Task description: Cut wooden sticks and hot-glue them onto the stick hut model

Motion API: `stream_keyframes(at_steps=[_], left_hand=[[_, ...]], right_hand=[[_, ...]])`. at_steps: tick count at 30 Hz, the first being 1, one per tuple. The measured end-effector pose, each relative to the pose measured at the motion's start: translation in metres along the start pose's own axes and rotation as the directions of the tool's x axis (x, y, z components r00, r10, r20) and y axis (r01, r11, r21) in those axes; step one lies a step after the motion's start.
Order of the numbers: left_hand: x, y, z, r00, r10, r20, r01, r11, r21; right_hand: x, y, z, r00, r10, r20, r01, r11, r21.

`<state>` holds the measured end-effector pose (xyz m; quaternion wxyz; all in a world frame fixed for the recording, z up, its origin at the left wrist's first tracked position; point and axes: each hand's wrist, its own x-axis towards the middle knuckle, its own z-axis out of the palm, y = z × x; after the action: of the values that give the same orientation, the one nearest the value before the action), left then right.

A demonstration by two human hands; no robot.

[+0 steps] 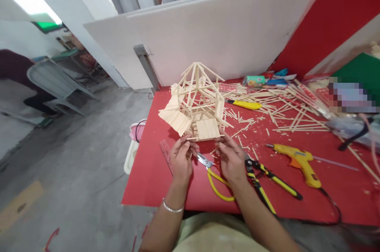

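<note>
A small house model made of thin wooden sticks [196, 103] stands on the red table [154, 172], with a bare roof frame and several slatted panels. My left hand [181, 157] pinches the lower front edge of the model at its left. My right hand [230, 157] holds the bottom of a slatted panel at its right, fingers curled. Yellow-handled scissors [215, 176] lie on the table between and under my hands.
Yellow-and-black pliers [267, 182] and a yellow glue gun [299, 163] lie to the right. Loose sticks [285, 105] and a yellow cutter [245, 104] are scattered behind. A ruler [165, 153] lies at left. A white partition [213, 34] stands behind; a person stands beyond it.
</note>
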<state>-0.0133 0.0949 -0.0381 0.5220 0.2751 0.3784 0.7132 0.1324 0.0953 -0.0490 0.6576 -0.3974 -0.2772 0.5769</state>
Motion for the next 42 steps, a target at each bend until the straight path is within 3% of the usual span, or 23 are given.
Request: stream_keyframes(at_steps=[15, 32, 42], left_hand=[[0.001, 0.011, 0.016, 0.997, 0.075, 0.005, -0.075, 0.987, 0.139], [0.0, 0.011, 0.014, 0.999, 0.025, -0.031, -0.022, 0.995, 0.099], [0.0, 0.01, 0.014, 0.998, 0.053, -0.028, -0.049, 0.991, 0.121]], right_hand=[[-0.001, -0.014, 0.007, 1.0, -0.008, 0.022, 0.008, 1.0, 0.023], [0.0, -0.01, 0.005, 1.0, -0.007, 0.016, 0.006, 0.999, 0.051], [0.0, -0.006, 0.002, 0.999, -0.026, 0.022, 0.026, 1.0, 0.015]])
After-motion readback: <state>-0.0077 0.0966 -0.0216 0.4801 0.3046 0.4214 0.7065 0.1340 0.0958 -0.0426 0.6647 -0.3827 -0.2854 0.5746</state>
